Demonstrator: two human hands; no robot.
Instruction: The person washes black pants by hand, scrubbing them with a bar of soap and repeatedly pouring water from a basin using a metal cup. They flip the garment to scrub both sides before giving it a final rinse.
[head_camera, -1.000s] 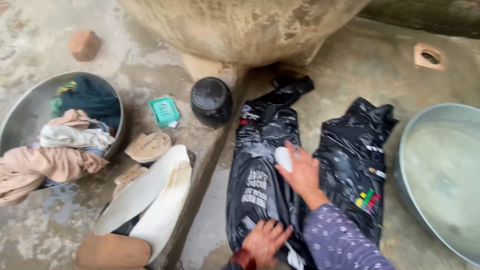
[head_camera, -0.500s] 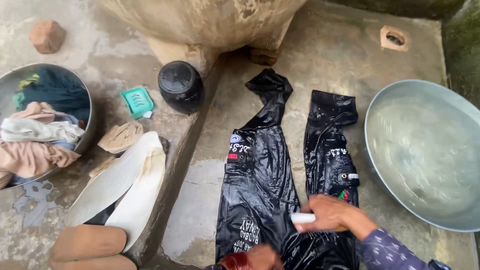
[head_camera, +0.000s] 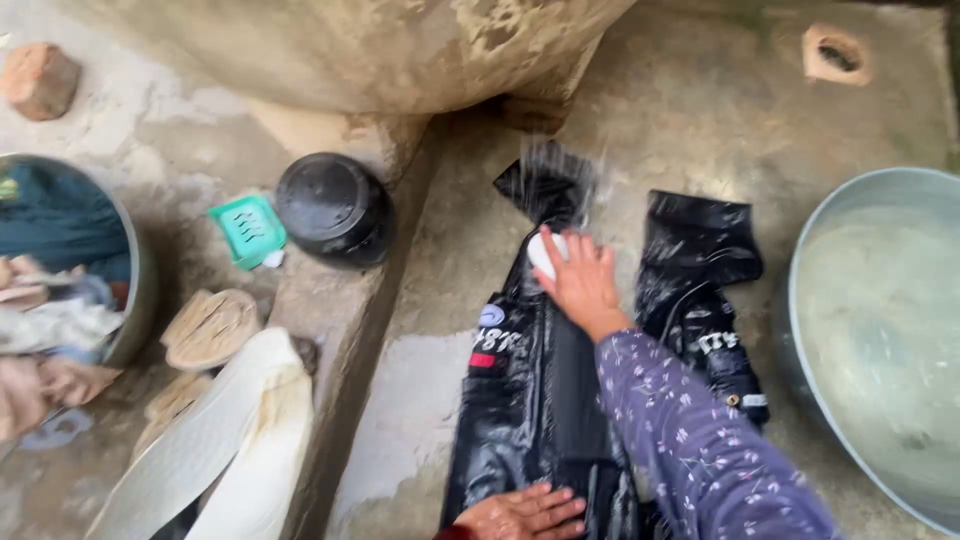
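Metal basin (head_camera: 135, 300) of clothes sits far left, near a green soap dish (head_camera: 247, 230) and black pot (head_camera: 333, 208). Left hand (head_camera: 522, 513) presses flat on wet black trousers (head_camera: 540, 400) spread on concrete; right hand (head_camera: 580, 280) clasps white soap (head_camera: 543, 252) against them.

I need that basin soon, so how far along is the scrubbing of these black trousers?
Done: the black trousers lie soaked and spread flat on the concrete slab. In hand: the right hand presses a white soap bar on one leg near its end, while the left hand pins the waist. Left: the other leg is untouched, and more clothes wait in the metal basin.
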